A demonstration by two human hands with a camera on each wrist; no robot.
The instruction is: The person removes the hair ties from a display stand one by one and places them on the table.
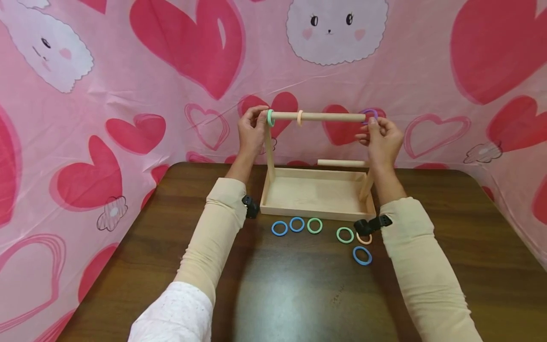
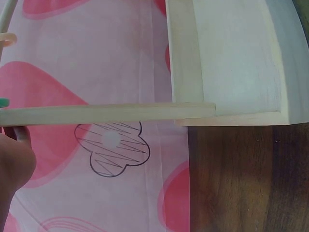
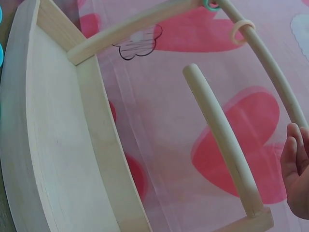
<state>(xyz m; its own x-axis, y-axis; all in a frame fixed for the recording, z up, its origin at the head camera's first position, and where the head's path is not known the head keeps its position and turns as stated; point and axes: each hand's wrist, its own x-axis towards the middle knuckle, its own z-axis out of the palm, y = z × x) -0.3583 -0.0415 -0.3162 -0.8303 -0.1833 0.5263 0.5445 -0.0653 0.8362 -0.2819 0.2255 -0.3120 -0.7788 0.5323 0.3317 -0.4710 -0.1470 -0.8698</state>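
Note:
A wooden stand has a shallow tray base (image 1: 316, 172), a left post (image 1: 270, 152) and a long upper rod (image 1: 329, 116). My left hand (image 1: 253, 130) grips the top of the left post, right beside a green ring (image 1: 270, 118) at that end of the rod. Farther along the rod hangs a peach ring (image 1: 300, 118). My right hand (image 1: 384, 141) pinches a purple ring (image 1: 371, 114) at the rod's free right end. The right wrist view shows a lower rod (image 3: 222, 140) fixed to the shorter right post (image 3: 251, 223), below the right hand (image 3: 297, 174).
In front of the tray, several rings lie on the brown table (image 1: 290, 294): blue rings (image 1: 279, 234), green rings (image 1: 315, 232) and a peach ring (image 1: 364, 243) partly behind the right wrist camera (image 1: 364, 227). A pink heart-patterned cloth (image 1: 171, 71) hangs close behind the stand.

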